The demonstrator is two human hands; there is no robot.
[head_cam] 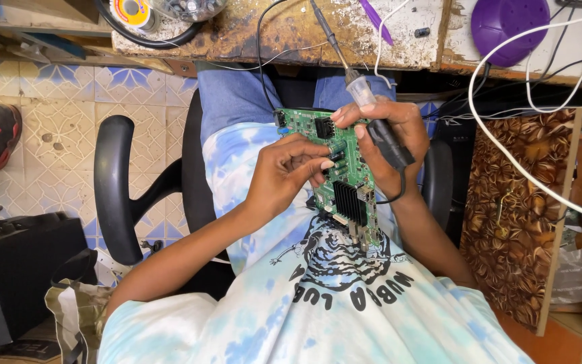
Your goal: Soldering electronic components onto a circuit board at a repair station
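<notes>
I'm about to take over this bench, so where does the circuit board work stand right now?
Done: the green circuit board is off the workbench, held over the lap. In hand: the left hand pinches a small part near the board's middle, while the right hand grips the board's edge along with a soldering iron, its tip pointing away from the board. Left: no finished joint is visible, so any soldering looks yet to come.

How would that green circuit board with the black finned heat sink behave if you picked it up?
The green circuit board probably stays stiff: it looks flat between the left hand and right hand. Likely light, since fingertips alone support it. Its small raised parts look fragile.
</notes>
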